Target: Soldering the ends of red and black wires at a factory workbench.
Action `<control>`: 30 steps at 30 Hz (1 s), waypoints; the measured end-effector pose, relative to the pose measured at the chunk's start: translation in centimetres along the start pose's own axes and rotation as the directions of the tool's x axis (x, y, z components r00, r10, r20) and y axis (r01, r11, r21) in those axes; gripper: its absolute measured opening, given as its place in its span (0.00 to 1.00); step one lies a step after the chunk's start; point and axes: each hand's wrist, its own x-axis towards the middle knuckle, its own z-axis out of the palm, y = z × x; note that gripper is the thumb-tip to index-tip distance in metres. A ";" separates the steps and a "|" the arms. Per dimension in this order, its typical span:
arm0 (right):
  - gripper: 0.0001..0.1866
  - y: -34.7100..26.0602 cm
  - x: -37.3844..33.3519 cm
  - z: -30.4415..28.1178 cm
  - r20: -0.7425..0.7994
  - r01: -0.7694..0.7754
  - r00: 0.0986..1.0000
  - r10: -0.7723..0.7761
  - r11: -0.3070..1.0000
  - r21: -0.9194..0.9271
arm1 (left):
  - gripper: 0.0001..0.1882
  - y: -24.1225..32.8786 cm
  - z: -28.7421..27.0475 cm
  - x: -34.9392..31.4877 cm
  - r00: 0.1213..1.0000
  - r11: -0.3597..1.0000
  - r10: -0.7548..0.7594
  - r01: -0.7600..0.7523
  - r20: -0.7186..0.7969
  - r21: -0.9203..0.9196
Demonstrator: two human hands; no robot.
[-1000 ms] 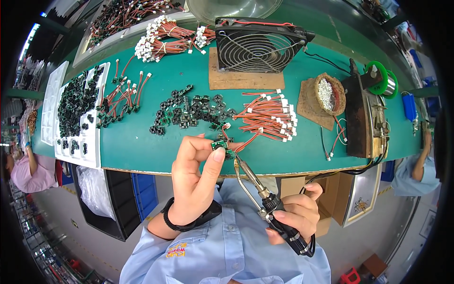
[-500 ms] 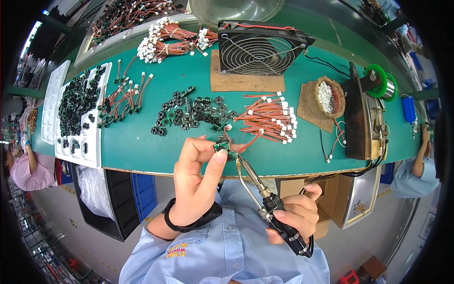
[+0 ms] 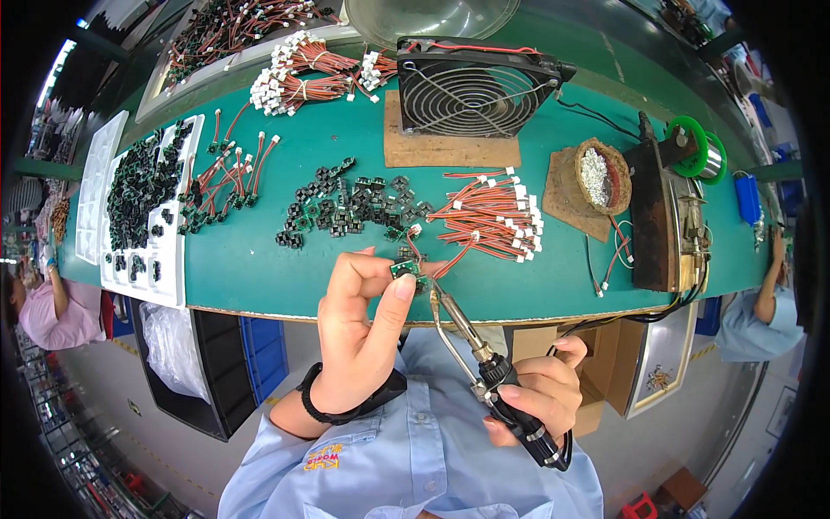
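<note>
My left hand (image 3: pixel 361 320) pinches a small green circuit board (image 3: pixel 403 271) between thumb and fingers, above the table's near edge. Red and black wires run to the board from the table side. In my right hand (image 3: pixel 545 394) is a black-handled soldering iron (image 3: pixel 499 370), with a thin metal solder feed tube beside its barrel. Its tip meets or nearly meets the board's right side; exact contact is too small to tell. Just beyond lie a heap of loose circuit boards (image 3: pixel 359 206) and a pile of red and black wires with white connectors (image 3: pixel 493 216).
A black fan (image 3: pixel 475 91) stands on brown board at the back. To the right are a bowl of pellets (image 3: pixel 596 180), a metal box (image 3: pixel 654 225) and a green solder spool (image 3: pixel 699 151). A white tray (image 3: pixel 177 281) full of parts lies left. Two people sit at the sides.
The soldering iron's tip has shifted very slightly at the board. My left hand and the board hold nearly the same place.
</note>
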 end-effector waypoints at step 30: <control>0.19 6.6 0.2 0.1 -0.493 -0.531 0.803 0.335 0.776 -0.339 | 0.09 1.8 -0.3 0.7 0.971 0.880 -0.174 0.228 0.164 -0.417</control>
